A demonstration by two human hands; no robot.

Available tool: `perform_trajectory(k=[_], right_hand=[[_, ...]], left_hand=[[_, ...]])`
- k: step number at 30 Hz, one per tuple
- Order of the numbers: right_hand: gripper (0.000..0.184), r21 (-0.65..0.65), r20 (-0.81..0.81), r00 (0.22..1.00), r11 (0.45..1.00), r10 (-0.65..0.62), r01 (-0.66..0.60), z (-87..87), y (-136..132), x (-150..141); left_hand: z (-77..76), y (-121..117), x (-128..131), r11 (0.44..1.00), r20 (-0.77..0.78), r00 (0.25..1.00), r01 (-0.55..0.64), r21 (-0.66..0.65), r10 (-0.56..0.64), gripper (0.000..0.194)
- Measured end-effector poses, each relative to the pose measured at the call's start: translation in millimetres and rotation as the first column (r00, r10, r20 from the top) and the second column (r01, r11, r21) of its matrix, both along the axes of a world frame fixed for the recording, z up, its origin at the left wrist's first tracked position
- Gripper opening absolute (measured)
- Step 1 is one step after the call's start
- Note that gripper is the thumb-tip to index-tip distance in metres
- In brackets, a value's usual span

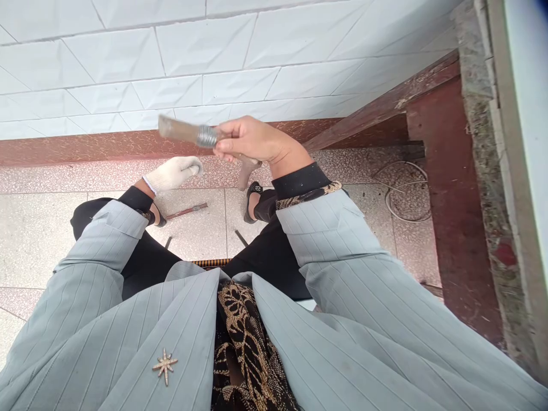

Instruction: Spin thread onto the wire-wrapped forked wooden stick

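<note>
My right hand (250, 140), bare, is closed around a worn, brownish tool (180, 130) with a metal wire binding (206, 136) wound round it. Its blunt, slightly blurred end points left, in front of the tiled wall. Below my right palm a brown curved piece (248, 173) shows; I cannot tell whether it belongs to the same tool. My left hand (171, 174) wears a white knitted glove and hovers lower to the left, apart from the tool. Its fingers are curled together, with a greyish patch at the tips; whatever they hold, if anything, is hidden.
A thin reddish stick-like tool (187, 210) lies on the floor between my feet. White tiles (205, 40) cover the wall ahead above a red-brown skirting (64, 149). To the right stand a dark red wooden post (454, 217) and a coiled pale cable (406, 217).
</note>
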State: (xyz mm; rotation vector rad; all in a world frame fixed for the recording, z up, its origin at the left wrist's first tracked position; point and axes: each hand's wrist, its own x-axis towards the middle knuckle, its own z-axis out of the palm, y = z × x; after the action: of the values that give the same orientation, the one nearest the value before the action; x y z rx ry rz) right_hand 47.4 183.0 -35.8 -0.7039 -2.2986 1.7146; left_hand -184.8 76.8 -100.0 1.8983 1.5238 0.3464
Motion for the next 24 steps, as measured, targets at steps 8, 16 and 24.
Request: perform_trajectory(k=[8,16,24], right_hand=[[0.033,0.390,0.354,0.867,0.898,-0.350,0.203,-24.9,21,-7],[0.013,-0.015,0.637,0.638,0.835,0.432,-0.550,-28.1,-9,-14],[0.012,-0.079,0.408,0.727,0.814,0.553,-0.575,-9.4,-9,-12]], left_hand=[[13.4,-8,11,0.987,-0.014,0.987,0.163,-0.006,-0.163,0.032],[19.6,-7,-3,0.994,-0.154,0.987,0.059,0.091,-0.045,0.032],[-1.2,2,-11,0.999,-0.241,0.970,0.033,0.023,-0.027,0.034]])
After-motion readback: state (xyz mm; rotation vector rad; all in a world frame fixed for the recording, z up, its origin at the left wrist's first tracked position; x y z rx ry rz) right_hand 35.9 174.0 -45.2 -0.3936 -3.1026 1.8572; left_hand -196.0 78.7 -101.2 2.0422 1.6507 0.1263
